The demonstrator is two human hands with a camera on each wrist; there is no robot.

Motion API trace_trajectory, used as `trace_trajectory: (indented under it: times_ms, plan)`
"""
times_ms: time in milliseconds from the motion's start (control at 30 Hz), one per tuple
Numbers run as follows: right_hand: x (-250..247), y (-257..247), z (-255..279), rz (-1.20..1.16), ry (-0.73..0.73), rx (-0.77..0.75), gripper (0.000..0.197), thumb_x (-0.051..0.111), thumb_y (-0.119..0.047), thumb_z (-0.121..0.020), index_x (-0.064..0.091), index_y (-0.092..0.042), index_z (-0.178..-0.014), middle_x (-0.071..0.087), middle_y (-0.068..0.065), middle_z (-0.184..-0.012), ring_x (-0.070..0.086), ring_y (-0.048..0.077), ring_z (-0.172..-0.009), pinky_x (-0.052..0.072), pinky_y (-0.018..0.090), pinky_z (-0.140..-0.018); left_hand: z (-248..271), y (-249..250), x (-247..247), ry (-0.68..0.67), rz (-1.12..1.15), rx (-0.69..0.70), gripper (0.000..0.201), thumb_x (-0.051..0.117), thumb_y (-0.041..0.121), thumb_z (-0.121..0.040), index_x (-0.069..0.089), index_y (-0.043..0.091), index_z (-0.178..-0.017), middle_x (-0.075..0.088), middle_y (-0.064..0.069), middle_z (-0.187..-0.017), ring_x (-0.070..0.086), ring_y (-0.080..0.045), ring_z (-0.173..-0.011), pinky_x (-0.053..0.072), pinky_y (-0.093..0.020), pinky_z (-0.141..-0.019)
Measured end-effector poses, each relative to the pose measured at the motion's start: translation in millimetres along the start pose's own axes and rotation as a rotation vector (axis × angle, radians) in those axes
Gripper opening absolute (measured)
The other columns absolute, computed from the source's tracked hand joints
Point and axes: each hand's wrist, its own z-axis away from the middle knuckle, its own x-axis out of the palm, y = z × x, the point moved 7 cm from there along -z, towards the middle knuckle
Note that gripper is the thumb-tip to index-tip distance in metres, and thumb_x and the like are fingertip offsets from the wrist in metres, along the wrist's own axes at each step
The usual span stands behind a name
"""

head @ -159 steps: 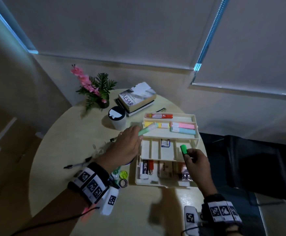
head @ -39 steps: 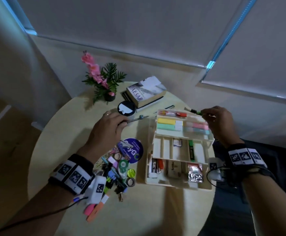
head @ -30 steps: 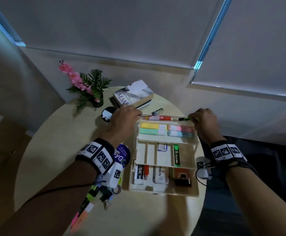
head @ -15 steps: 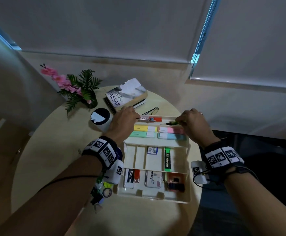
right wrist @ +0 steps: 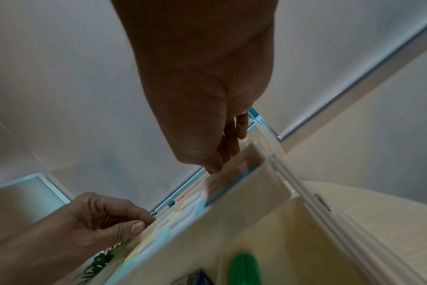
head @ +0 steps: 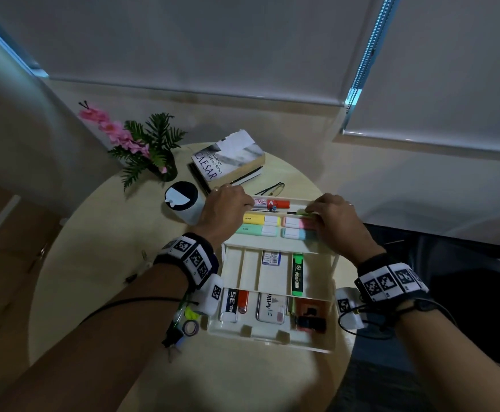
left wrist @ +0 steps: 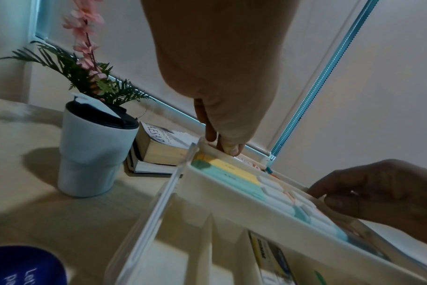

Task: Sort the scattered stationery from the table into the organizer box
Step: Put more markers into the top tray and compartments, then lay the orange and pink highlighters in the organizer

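Note:
The white tiered organizer box (head: 272,337) stands open on the round table. Its top tier holds a red marker (head: 271,202) in the back slot and pastel highlighters (head: 253,219) in front. My left hand (head: 244,205) reaches into the slot's left end and pinches a thin metal tool with a blue knob (head: 272,208). At the right end, my right hand (head: 311,212) pinches a thin green pen (head: 297,213) lying in the slot. Both hands' fingers dip behind the divider in the wrist views (left wrist: 217,142) (right wrist: 222,160). A green highlighter (head: 297,273) lies in the middle tier.
A white cup with a dark lid (head: 183,203) stands just left of the box. Behind it are a book (head: 228,162), a flower pot (head: 150,150) and glasses (head: 271,188). Loose clips and tape rolls (head: 186,322) lie under my left wrist. The table edge runs along the box's right side.
My left hand carried the thin metal tool from beside the cup to the top tier. My right hand brought the green pen in from behind the box. Both now sit low in the back slot.

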Motion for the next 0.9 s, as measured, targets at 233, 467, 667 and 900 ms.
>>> trace_trajectory:
  times_ms: [233, 467, 667, 900]
  plan:
    - [-6, -16, 10, 0.018, 0.044, 0.04, 0.028, 0.074, -0.02, -0.093, 0.073, -0.015, -0.12, 0.062, 0.011, -0.125, 0.057, 0.034, -0.113, 0.041, 0.052, -0.1, 23, -4, -7, 0.036, 0.075, 0.038, 0.026, 0.061, 0.012, -0.094, 0.077, 0.018, -0.113, 0.076, -0.006, -0.102, 0.068, -0.028, -0.093, 0.055, -0.046, -0.086]
    - [-15, -101, 29, -0.138, 0.177, -0.12, 0.024, 0.071, -0.007, -0.091, 0.073, -0.012, -0.114, 0.063, 0.011, -0.118, 0.06, 0.035, -0.11, 0.048, 0.044, -0.095, 92, -62, -27, 0.006, 0.339, 0.047, 0.02, 0.063, 0.01, -0.097, 0.073, 0.011, -0.115, 0.069, -0.005, -0.114, 0.063, -0.02, -0.102, 0.052, -0.034, -0.088]
    - [57, -227, 67, -0.236, -0.079, -0.251, 0.018, 0.065, -0.006, -0.093, 0.074, -0.016, -0.106, 0.069, 0.004, -0.101, 0.065, 0.021, -0.086, 0.056, 0.038, -0.073, 202, -160, -15, -0.151, 0.322, -0.086, 0.018, 0.066, 0.016, -0.099, 0.074, 0.014, -0.114, 0.069, -0.004, -0.113, 0.065, -0.02, -0.093, 0.052, -0.033, -0.082]
    - [190, -334, 137, -0.143, -0.505, -0.337, 0.015, 0.055, -0.016, -0.094, 0.069, -0.02, -0.095, 0.07, 0.003, -0.098, 0.067, 0.026, -0.087, 0.054, 0.038, -0.075, 351, -266, 40, -0.306, 0.294, -0.376, 0.018, 0.067, 0.013, -0.091, 0.078, 0.02, -0.103, 0.075, -0.004, -0.106, 0.071, -0.024, -0.094, 0.055, -0.032, -0.078]
